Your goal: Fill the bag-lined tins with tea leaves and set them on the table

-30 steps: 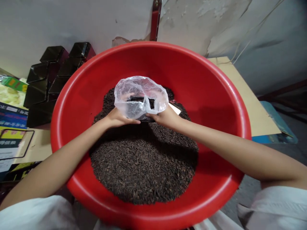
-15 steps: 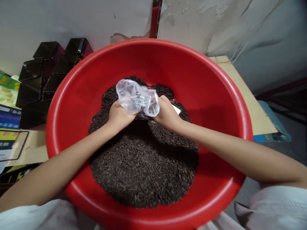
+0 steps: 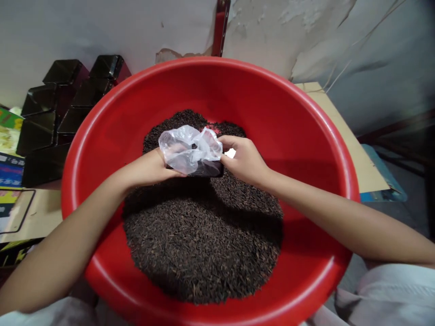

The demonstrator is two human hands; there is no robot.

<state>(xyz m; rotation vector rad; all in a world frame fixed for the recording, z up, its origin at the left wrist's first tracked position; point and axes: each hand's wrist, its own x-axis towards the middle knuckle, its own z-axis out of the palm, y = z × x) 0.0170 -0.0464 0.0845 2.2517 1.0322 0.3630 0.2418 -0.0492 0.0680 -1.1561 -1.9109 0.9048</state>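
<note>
Compared with half a second ago, the mouth of the clear plastic bag (image 3: 178, 162) is more spread on its left part; then it was gathered more tightly between the two hands. The left hand (image 3: 149, 167) has become flatter and reaches further out to the left, and the right hand (image 3: 246, 158) has also drawn a little to the right. The near side of the dark box (image 3: 209, 170) shows now more clearly.

The clear plastic bag lies between the two hands, standing out above the dark box. The left hand is closed around the left end of the dark box, with its thumb along the near side; its other fingers are partly hidden behind the plastic. The right hand has its thumb and fingertips closed on the right edge of the clear plastic bag.

A white thing (image 3: 230, 154) shows through the gap behind the right thumb. Below both hands is the heap of dark dry pieces (image 3: 204, 244), and the red tub (image 3: 306, 136) surrounds it on every side.
</note>
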